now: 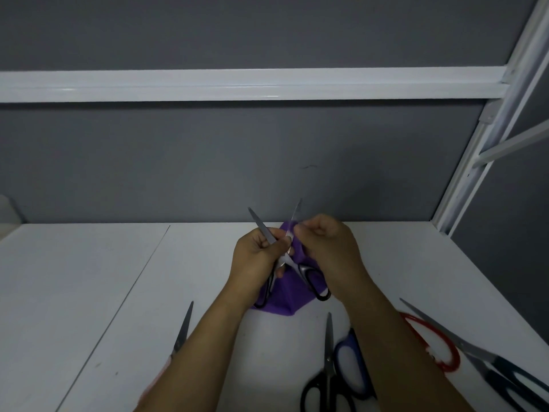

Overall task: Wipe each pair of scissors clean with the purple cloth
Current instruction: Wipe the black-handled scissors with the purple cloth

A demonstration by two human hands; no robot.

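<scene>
A pair of black-handled scissors (313, 279) is held above the white table with its blades spread apart in a V. My left hand (257, 260) grips it around one blade and the pivot. My right hand (326, 242) pinches the purple cloth (285, 301) around the other blade near its middle. The cloth hangs down between my hands behind the handles.
On the white table (89, 292) lie other scissors: a pair at the left (182, 331) partly under my forearm, a black-handled pair (326, 373), a blue-handled pair (352, 364), a red-handled pair (442, 349) and a dark-handled pair (487, 361) at the right. A grey wall stands behind.
</scene>
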